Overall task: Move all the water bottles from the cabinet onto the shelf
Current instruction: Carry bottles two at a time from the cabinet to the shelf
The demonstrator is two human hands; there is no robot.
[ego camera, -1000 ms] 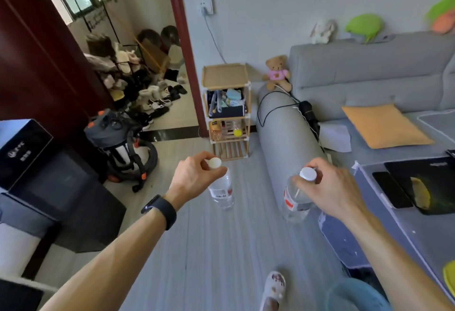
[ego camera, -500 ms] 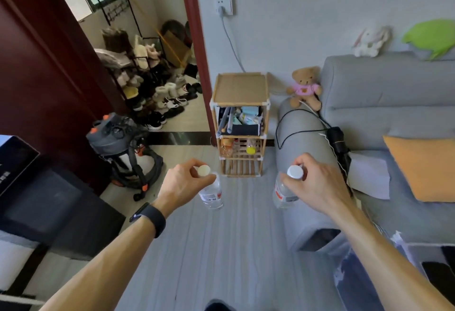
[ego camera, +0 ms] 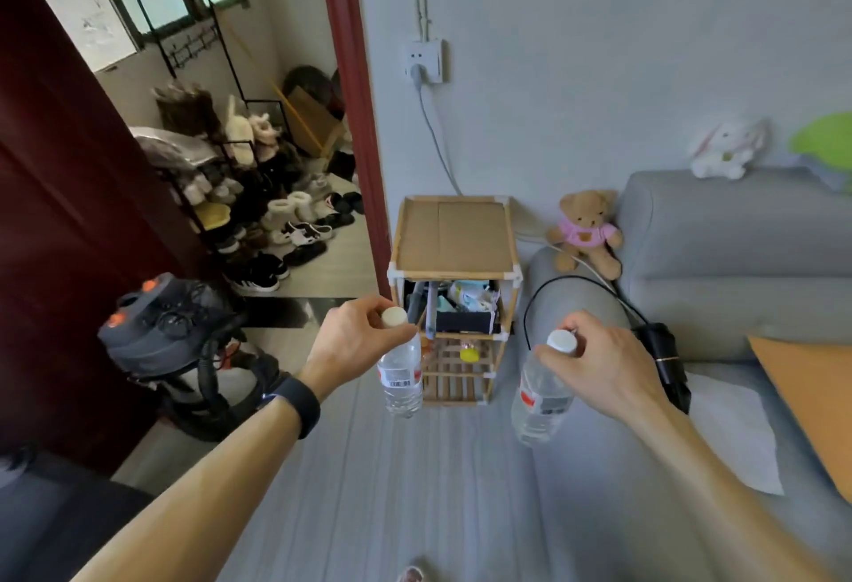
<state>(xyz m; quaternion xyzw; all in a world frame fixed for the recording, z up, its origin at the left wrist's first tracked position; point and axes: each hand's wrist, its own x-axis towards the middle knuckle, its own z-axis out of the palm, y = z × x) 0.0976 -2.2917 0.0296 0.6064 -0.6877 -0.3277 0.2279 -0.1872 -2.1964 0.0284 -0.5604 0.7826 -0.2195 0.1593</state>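
- Grey floor boards are filling the lower middle of the frame, with a grey sofa (ego camera: 737,268) sitting at the right and a dark red door at the left.
- Standing in the middle of the frame against the wall is the small wooden shelf (ego camera: 454,235), and its flat top is looking bare.
- Just left of centre, the left hand (ego camera: 355,344) is gripping the left bottle (ego camera: 400,378) by its neck, fingers closed tight under the white cap, so it is hanging upright in the air.
- Just right of centre, the right hand (ego camera: 599,362) is pinching the right bottle (ego camera: 539,397) the same way, fingers curled shut around the cap, and this bottle is tilting a little.
- Both bottles are hanging in front of the shelf and not touching it, so this is looking like the carrying step.
- Next, I think, the hands are needing to reach forward, set each bottle upright on the shelf, then let go.
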